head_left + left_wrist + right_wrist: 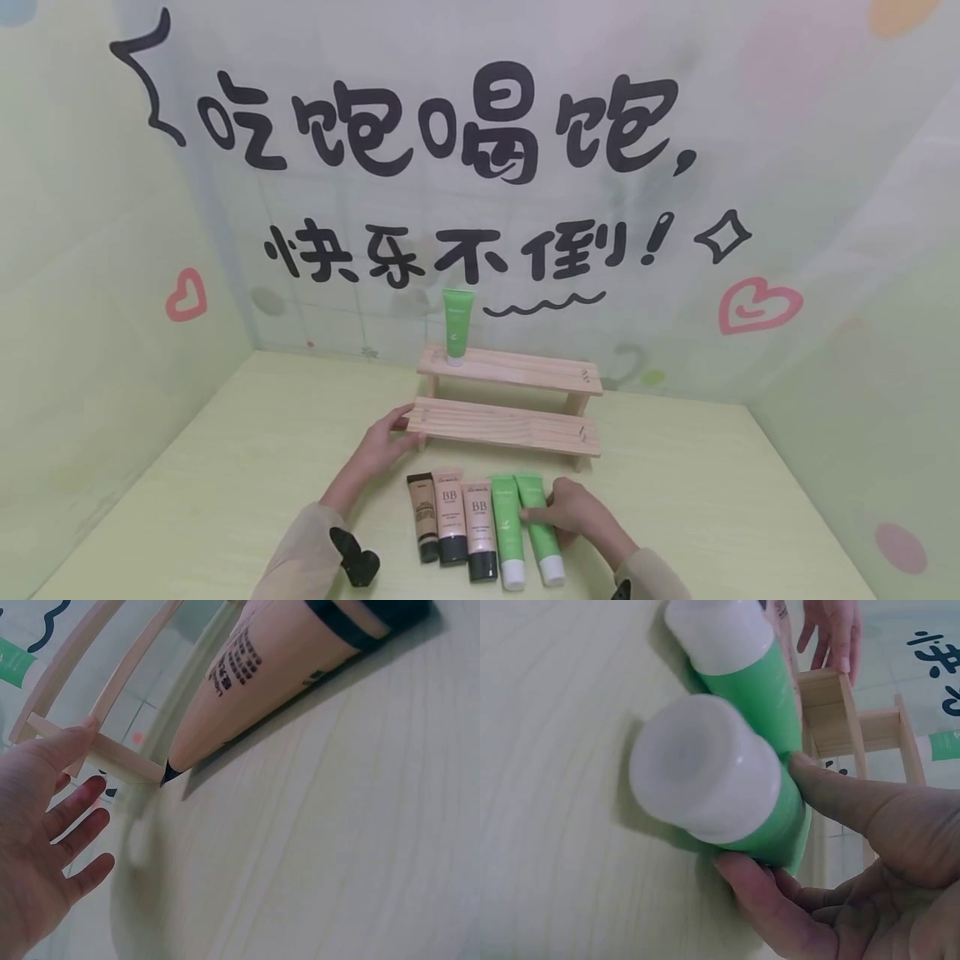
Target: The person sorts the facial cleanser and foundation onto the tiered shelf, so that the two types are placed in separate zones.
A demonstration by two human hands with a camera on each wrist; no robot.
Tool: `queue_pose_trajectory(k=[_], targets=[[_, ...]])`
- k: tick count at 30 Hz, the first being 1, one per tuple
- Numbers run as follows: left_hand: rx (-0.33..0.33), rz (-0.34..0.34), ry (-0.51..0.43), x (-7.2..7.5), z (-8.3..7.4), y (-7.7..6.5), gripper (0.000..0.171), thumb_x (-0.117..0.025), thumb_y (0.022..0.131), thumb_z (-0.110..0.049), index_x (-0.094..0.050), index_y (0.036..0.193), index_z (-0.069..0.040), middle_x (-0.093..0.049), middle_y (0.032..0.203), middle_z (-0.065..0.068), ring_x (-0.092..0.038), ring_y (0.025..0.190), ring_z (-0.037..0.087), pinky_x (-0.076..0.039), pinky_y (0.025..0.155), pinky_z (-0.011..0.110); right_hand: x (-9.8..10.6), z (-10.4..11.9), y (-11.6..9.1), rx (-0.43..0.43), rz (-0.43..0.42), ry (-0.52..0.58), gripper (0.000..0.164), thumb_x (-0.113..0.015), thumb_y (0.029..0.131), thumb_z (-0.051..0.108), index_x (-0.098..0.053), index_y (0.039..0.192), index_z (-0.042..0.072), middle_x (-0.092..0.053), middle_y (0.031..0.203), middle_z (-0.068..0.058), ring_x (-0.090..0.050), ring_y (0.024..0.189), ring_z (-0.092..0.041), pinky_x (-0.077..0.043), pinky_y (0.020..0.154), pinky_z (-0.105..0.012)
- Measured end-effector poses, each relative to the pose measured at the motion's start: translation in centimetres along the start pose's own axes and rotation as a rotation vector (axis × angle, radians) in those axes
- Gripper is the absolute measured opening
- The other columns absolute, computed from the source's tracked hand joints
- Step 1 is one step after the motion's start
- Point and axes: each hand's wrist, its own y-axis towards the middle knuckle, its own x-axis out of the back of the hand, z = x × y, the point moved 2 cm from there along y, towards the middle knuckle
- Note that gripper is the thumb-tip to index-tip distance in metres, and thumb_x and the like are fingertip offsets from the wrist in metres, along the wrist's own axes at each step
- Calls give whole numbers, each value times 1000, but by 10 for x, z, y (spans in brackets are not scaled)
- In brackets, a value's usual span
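Note:
At the two-tier wooden display stand point(510, 423), my left hand point(384, 446) holds the left end of the lower step between thumb and forefinger. The forefinger is partly hidden, and the other fingers spread loosely in the left wrist view. My right hand point(577, 508) pinches the rightmost green squeeze tube point(538, 517) between thumb and fingers, its white cap point(694, 769) facing the right wrist camera. Beside it lies another green tube point(509, 521), then two pink BB cream tubes point(480, 517) and a brown tube point(423, 508), all black-capped. On the upper step stands a green tube point(457, 325), cap down.
The stand sits on a pale yellow table point(225, 467) near the back wall point(480, 200), which bears large black lettering. Side walls with pink hearts point(186, 295) enclose the table. A black wrist device point(356, 560) is strapped over my left sleeve.

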Motion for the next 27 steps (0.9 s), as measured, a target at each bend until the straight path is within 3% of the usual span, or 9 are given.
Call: queue_pose_trajectory(k=[14,22,27], targets=[[-7,1,-10,0,2,1,63,-64,84,-31,-39,138,-10,-55,123,20,-50,116,35,-42,98,53,-2,-2,3,-19,-27,7,42,-76,70,28,-53,82,-5,-55,67,-9,-56,53,-17,-52,45,-25],[1,6,-7,-1,2,2,62,-63,85,-30,-38,138,-11,-56,122,18,-50,117,34,-42,97,53,-1,-7,2,-16,17,30,42,-75,72,32,-54,85,-2,-55,71,-8,-55,59,-17,-53,51,-27],[-22,1,1,-1,3,1,62,-63,85,-29,-38,138,-9,-56,121,20,-51,115,36,-43,97,53,5,-8,-2,17,35,47,34,-73,75,22,-56,86,-5,-56,73,-8,-55,62,-17,-53,55,-29]])
